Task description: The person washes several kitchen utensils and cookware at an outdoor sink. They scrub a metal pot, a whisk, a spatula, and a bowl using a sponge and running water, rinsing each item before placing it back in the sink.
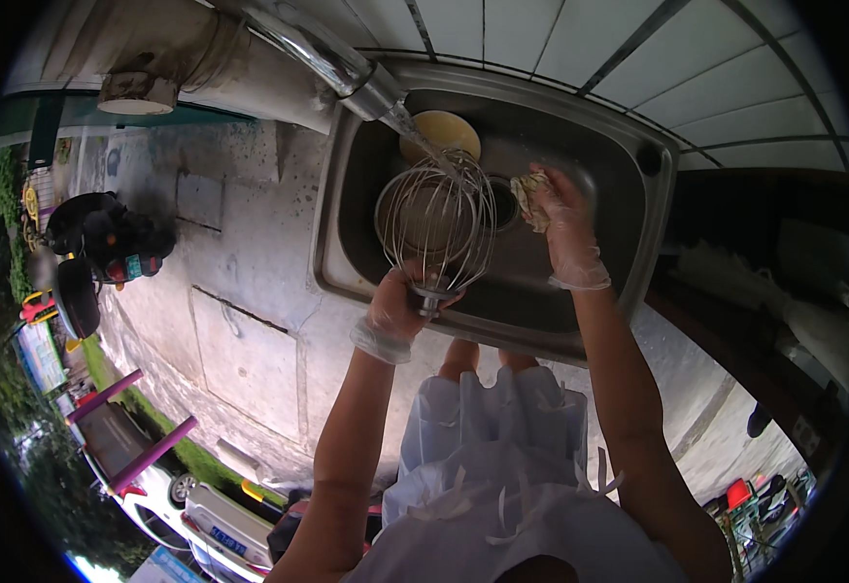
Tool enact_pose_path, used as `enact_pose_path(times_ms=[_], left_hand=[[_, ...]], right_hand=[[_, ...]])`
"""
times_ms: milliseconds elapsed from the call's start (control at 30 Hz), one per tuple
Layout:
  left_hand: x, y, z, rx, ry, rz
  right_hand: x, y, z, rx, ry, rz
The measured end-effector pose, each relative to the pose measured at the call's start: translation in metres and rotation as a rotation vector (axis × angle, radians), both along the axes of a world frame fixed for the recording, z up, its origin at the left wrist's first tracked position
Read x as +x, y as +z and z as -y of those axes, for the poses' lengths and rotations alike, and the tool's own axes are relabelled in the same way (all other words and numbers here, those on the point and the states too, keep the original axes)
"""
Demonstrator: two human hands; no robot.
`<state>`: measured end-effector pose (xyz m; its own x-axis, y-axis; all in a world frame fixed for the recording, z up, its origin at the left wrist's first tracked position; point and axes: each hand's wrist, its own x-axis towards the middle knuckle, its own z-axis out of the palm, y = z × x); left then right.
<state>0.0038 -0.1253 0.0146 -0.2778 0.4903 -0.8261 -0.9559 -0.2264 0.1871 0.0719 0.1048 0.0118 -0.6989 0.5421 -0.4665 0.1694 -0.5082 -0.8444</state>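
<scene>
My left hand (399,304), in a clear plastic glove, grips the hub end of a large wire balloon whisk (439,218). Its wire cage points away from me over the stainless steel sink (541,306). Water (424,138) runs from the metal faucet (370,91) onto the far end of the wires. To the right, my right hand (566,218), also gloved, holds a crumpled, wet-looking cloth (532,200) apart from the whisk. Behind the wires a round pan or bowl (388,211) lies in the basin, partly hidden. A yellowish bowl (443,131) sits at the back, under the stream.
White wall tiles (541,44) rise behind the sink. A thick pipe (242,73) runs at the upper left. Concrete ground (250,277) stretches left, with a parked scooter (104,255) and cars (213,525) farther off. A dark counter or shelf edge (723,342) stands at right.
</scene>
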Motion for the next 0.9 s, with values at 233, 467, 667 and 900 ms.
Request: enact_pose_path(times_ms=[233,467,667,900], left_hand=[[0.005,0.027,-0.037,-0.561,-0.360,-0.812],[0.007,0.031,-0.037,-0.774,-0.508,-1.307],[0.014,0.035,-0.029,-0.824,-0.522,-1.412],[0.000,0.035,-0.024,-0.886,-0.684,-1.716]], right_hand=[[-0.025,0.065,0.006,0.411,0.218,-0.333],[-0.038,0.056,0.021,1.073,0.437,-0.253],[-0.032,0.023,-0.020,0.651,0.470,0.019],[-0.032,0.048,-0.024,0.431,0.267,-0.122]])
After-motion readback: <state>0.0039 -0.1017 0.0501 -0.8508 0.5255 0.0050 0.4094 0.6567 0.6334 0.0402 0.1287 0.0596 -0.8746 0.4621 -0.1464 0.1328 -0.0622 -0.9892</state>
